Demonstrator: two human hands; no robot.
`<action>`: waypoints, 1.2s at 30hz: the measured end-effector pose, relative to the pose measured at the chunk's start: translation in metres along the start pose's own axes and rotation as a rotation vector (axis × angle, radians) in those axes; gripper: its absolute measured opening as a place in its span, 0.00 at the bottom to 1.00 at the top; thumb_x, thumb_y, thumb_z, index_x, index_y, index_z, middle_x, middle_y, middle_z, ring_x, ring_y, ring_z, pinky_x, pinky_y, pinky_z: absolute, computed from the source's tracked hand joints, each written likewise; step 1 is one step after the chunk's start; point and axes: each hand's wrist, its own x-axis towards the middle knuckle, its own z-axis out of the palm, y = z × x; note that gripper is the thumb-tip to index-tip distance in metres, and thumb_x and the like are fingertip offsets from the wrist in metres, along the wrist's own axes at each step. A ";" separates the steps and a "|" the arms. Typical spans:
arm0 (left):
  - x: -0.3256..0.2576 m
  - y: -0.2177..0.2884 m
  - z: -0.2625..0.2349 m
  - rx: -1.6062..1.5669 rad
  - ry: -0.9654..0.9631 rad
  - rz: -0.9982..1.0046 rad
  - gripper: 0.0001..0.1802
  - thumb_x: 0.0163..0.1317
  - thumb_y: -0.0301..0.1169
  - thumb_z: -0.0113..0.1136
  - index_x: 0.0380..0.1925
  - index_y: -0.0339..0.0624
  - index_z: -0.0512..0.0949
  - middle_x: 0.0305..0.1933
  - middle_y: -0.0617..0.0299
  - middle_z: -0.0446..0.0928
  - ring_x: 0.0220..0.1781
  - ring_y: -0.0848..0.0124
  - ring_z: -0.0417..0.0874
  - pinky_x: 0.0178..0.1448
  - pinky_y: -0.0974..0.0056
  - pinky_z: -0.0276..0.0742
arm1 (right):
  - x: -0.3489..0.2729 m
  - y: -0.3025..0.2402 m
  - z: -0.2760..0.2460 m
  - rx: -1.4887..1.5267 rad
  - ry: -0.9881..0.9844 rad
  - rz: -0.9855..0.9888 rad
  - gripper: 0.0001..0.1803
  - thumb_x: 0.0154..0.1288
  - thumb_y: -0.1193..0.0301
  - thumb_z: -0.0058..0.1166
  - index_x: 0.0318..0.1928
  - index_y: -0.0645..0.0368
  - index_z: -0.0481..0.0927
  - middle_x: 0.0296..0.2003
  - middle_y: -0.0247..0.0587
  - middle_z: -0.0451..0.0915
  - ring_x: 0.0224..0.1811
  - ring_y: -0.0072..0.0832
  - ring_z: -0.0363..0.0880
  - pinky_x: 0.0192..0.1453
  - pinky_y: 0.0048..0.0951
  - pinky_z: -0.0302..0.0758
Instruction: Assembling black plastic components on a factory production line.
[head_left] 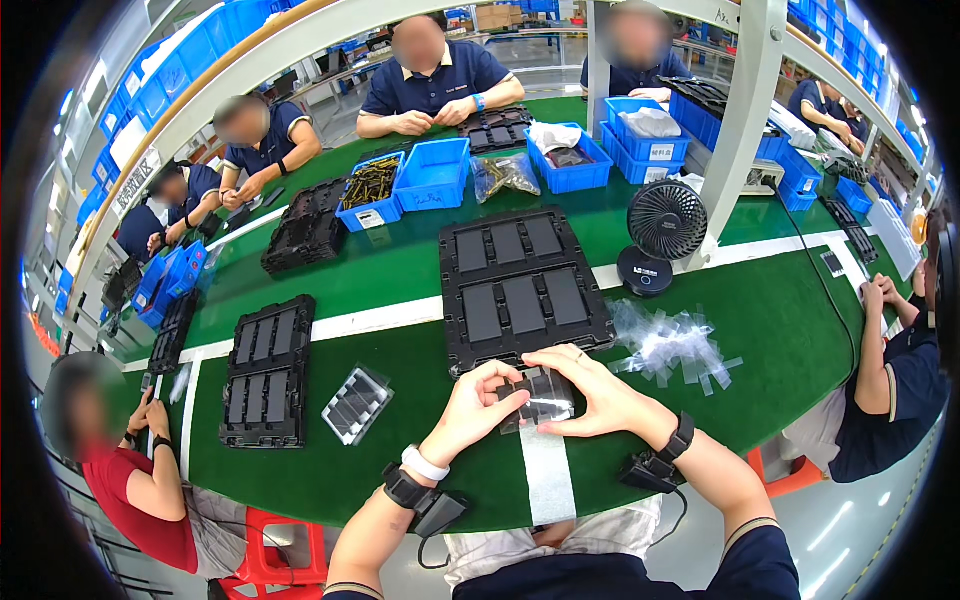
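In front of me, at the near side of the green table, both hands are around a flat dark rectangular panel with shiny clear film (550,394). My left hand (472,408) closes on its left side, thumb and fingers bent over the edge. My right hand (596,392) curves round the other side, thumb low and fingers at the far edge. The fingers partly cover the panel. Beneath it, a white strip (549,482) runs to the table edge. Just beyond my hands lies a black tray (453,335) holding several dark rectangular panels in two rows.
Loose clear film strips (675,348) are heaped right of my hands, near a black fan (668,222). Left are a clear film sheet (357,406) and another black tray (233,425). Blue bins (432,178) stand farther back. Several people sit around the table.
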 end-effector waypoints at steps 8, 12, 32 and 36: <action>-0.002 0.007 0.002 0.088 0.046 0.020 0.10 0.56 0.21 0.57 0.37 0.38 0.69 0.35 0.65 0.76 0.35 0.82 0.77 0.39 0.77 0.74 | -0.001 0.003 0.004 0.319 0.066 0.315 0.33 0.53 0.74 0.58 0.60 0.57 0.60 0.39 0.43 0.77 0.41 0.27 0.76 0.51 0.29 0.71; -0.003 0.003 0.000 0.100 0.040 0.010 0.08 0.57 0.21 0.57 0.37 0.39 0.70 0.35 0.67 0.76 0.35 0.84 0.76 0.39 0.78 0.72 | -0.003 0.008 0.009 0.486 0.071 0.362 0.30 0.55 0.80 0.55 0.59 0.57 0.62 0.39 0.35 0.78 0.42 0.20 0.75 0.49 0.26 0.72; -0.005 0.009 0.005 -0.013 -0.108 0.004 0.04 0.61 0.27 0.54 0.35 0.39 0.72 0.34 0.70 0.74 0.36 0.83 0.74 0.41 0.75 0.70 | -0.001 0.007 0.007 0.827 0.120 0.391 0.36 0.49 0.83 0.60 0.59 0.59 0.60 0.39 0.34 0.75 0.42 0.19 0.74 0.48 0.23 0.72; -0.005 0.010 0.006 -0.016 -0.123 0.007 0.05 0.61 0.27 0.54 0.34 0.39 0.71 0.32 0.71 0.72 0.36 0.83 0.73 0.40 0.75 0.69 | 0.000 0.004 0.005 0.773 0.095 0.390 0.35 0.51 0.83 0.59 0.60 0.59 0.59 0.39 0.34 0.76 0.41 0.18 0.74 0.48 0.22 0.73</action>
